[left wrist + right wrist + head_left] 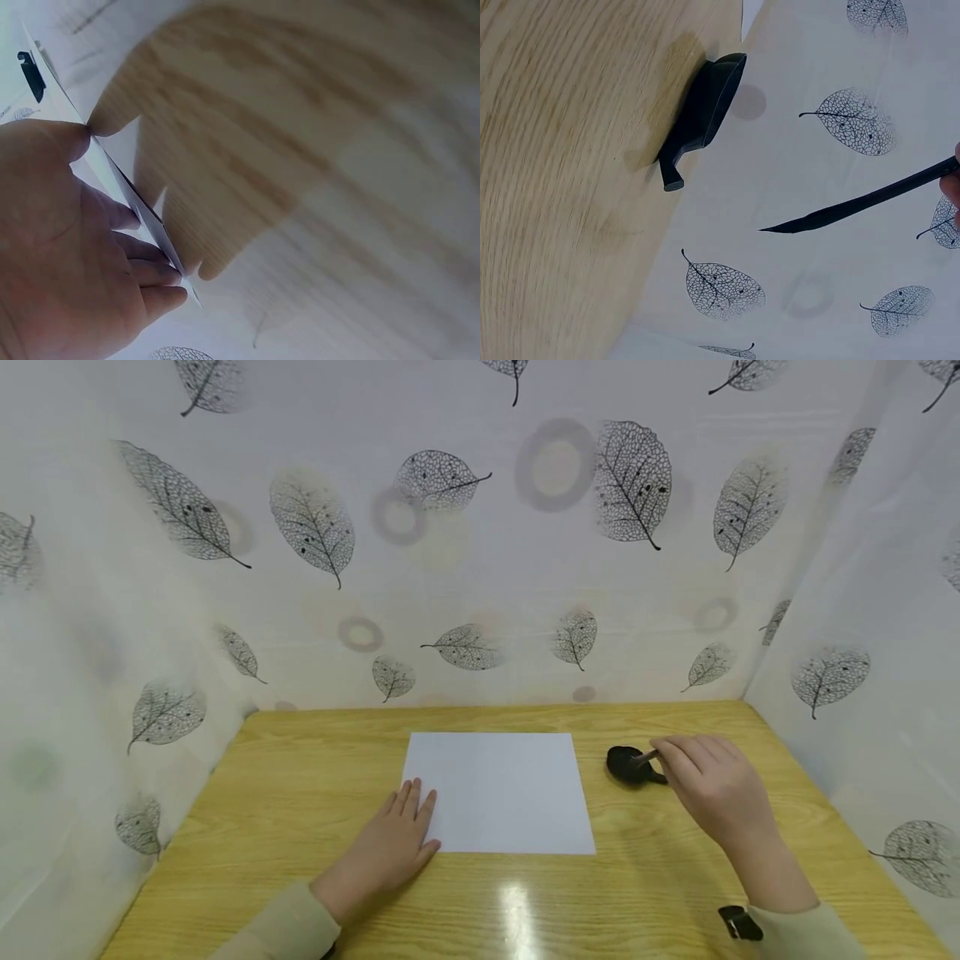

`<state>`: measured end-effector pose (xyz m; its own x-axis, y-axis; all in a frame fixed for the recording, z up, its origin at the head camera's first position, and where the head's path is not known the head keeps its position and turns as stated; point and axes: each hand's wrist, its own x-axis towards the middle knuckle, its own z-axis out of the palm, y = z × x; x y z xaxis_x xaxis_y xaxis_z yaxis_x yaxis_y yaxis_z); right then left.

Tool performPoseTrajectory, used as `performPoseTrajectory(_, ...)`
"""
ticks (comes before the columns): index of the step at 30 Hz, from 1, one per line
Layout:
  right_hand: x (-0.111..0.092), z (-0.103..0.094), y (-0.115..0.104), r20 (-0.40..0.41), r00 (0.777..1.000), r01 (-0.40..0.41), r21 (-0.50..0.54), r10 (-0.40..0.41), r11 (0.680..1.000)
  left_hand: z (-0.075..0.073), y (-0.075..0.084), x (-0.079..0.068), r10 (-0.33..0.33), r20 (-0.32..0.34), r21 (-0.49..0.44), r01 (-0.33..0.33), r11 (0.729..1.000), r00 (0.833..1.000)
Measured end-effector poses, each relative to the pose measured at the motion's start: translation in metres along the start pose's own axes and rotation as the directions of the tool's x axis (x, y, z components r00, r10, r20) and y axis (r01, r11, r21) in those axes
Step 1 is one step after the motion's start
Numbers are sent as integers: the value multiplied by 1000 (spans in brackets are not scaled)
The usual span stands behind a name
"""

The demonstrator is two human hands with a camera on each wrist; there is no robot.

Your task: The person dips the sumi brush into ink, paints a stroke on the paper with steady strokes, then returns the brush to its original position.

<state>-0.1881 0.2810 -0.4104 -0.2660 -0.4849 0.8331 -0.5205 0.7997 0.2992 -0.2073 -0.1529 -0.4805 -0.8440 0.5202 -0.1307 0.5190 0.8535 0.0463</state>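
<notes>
white paper point(506, 793): flat | dark brush point(870, 199): slanted | black dish point(622, 765): right of paper

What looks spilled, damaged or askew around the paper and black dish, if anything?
Nothing stands out. The paper looks blank and untorn, the black dish sits upright with no spill showing around it, and the brush in the right hand looks intact.

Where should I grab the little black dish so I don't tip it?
Probably pinch the black dish by its short handle, coming from the person's right. The handle sticks out on that side, past the rounded bowl, giving fingers something narrow to hold. The right hand, gripping a dark pointed stick, is close by, so it may need to move aside.
</notes>
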Motion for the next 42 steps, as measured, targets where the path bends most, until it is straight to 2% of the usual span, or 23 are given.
performPoseTrajectory(11, -1, 0, 1, -36, 990, -135, 23, 135, 991, -1, 8, -2, -3, -15, -1, 3, 1000, 1000)
performPoseTrajectory(15, 0, 0, 0, -52, 979, -197, 31, 199, 980, -2, 9, -2, -6, -9, 4, 6, 1000, 1000)
performPoseTrajectory(19, -2, 2, -2, -59, 958, -280, 44, 282, 959, -1, 11, -1, -8, -9, 20, 8, 1000, 1000)
performPoseTrajectory(26, -10, 9, -3, -85, 891, -435, 118, 445, 893, -1, 16, 0, 1, -16, 29, 0, 1000, 1000)
performPoseTrajectory(34, -16, 16, -3, -104, 811, -554, 180, 575, 813, 0, 19, 0, 19, -27, 52, -17, 999, 999)
performPoseTrajectory(39, -19, 19, -5, -76, 738, -644, 219, 670, 734, -1, 20, -1, 25, -28, 61, -23, 998, 999)
performPoseTrajectory(42, -22, 21, -6, -59, 706, -680, 225, 706, 698, -3, 20, -1, 26, -23, 57, -25, 998, 999)
